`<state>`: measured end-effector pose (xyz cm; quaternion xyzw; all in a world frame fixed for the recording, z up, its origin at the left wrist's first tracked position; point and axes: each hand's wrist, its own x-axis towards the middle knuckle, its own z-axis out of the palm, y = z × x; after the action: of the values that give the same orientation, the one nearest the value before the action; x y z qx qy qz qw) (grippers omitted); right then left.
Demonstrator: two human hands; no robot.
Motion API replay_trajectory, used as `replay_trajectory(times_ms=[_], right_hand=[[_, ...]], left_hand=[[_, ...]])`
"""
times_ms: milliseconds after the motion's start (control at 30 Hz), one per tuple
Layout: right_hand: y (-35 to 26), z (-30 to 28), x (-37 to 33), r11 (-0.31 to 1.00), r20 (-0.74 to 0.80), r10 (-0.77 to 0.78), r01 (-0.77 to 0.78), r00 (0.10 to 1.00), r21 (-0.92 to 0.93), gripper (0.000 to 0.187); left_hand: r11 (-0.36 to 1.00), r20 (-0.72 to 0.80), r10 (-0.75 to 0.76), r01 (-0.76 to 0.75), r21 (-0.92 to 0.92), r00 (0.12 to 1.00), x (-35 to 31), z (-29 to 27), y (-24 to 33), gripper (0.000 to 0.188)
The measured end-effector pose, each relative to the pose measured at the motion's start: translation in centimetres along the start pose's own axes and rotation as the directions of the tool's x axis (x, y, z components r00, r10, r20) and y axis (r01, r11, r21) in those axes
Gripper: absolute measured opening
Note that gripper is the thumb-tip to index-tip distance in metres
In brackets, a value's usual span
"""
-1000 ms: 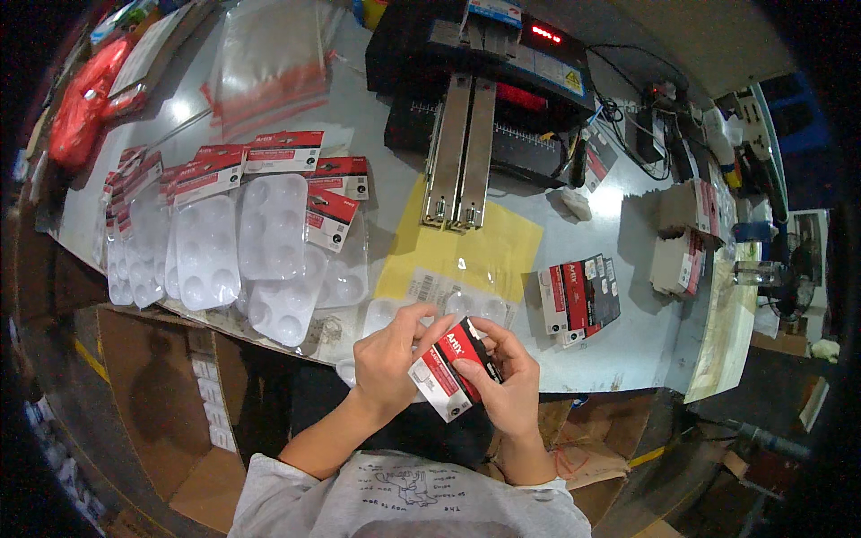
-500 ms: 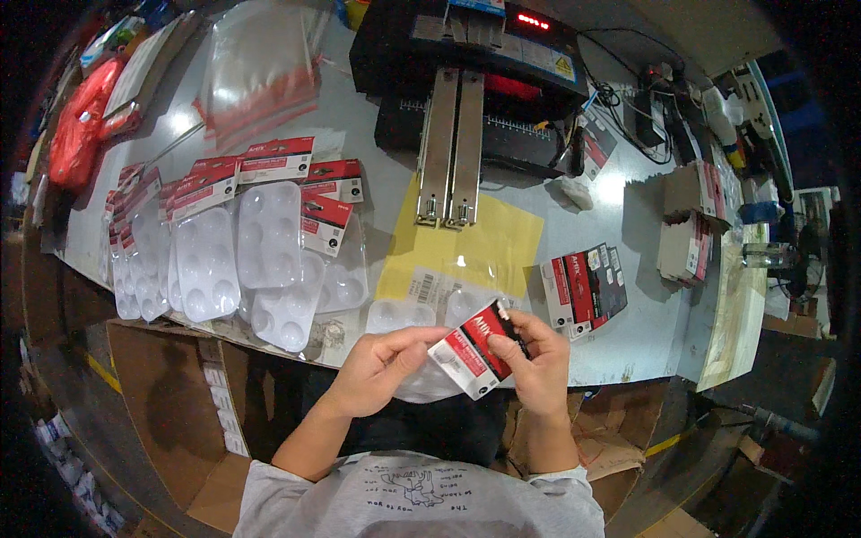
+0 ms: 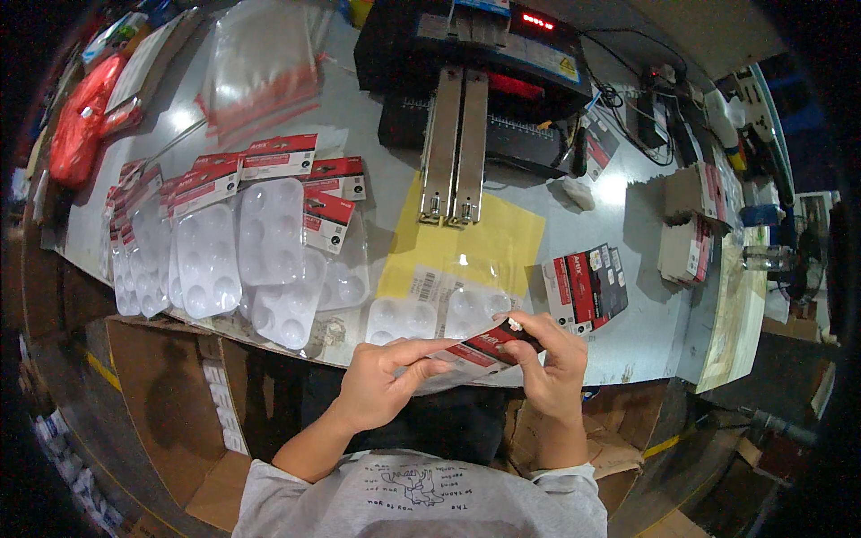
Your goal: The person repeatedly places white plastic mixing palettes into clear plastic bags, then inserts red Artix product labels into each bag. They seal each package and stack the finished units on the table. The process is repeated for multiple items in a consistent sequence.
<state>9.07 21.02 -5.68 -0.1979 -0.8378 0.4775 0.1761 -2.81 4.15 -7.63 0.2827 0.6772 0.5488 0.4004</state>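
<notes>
A folded red, white and black header card (image 3: 480, 353) is held between my two hands, tilted over the table's front edge. My right hand (image 3: 554, 366) pinches its black end between thumb and fingers. My left hand (image 3: 381, 381) is closed, thumb and index finger gripping the card's white end. Just beyond the card, two white paint palettes (image 3: 401, 319) lie under clear plastic with a barcode label (image 3: 425, 285), partly on a yellow sheet (image 3: 511, 238). To the right, near my right hand, lies a small stack of similar header cards (image 3: 587, 287).
Several bagged palettes with header cards (image 3: 208, 255) overlap at left. Behind them lies a stack of clear bags (image 3: 258, 67). A black machine with two metal bars (image 3: 453, 148) stands at the back. Card stacks (image 3: 686, 247) stand far right; cardboard boxes (image 3: 170, 394) sit below the table.
The header card has tipped flatter and shifted slightly right, and my left fingers now grip its white end. My right hand has moved a little right.
</notes>
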Motion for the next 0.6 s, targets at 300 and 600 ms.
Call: replay_trajectory(times_ms=[300, 600], right_hand=[[-0.25, -0.04, 0.62, 0.981, -0.035, -0.154, 0.149, 0.987, -0.124, 0.022], [-0.06, -0.73, 0.65, 0.975, 0.078, -0.17, 0.179, 0.982, -0.129, 0.028]], left_hand=[[0.982, -0.063, 0.115, -0.103, 0.159, 0.991, 0.05, 0.29, 0.21, 0.021], [0.967, -0.071, 0.161, -0.143, 0.21, 0.984, 0.09, 0.35, 0.14, 0.019]])
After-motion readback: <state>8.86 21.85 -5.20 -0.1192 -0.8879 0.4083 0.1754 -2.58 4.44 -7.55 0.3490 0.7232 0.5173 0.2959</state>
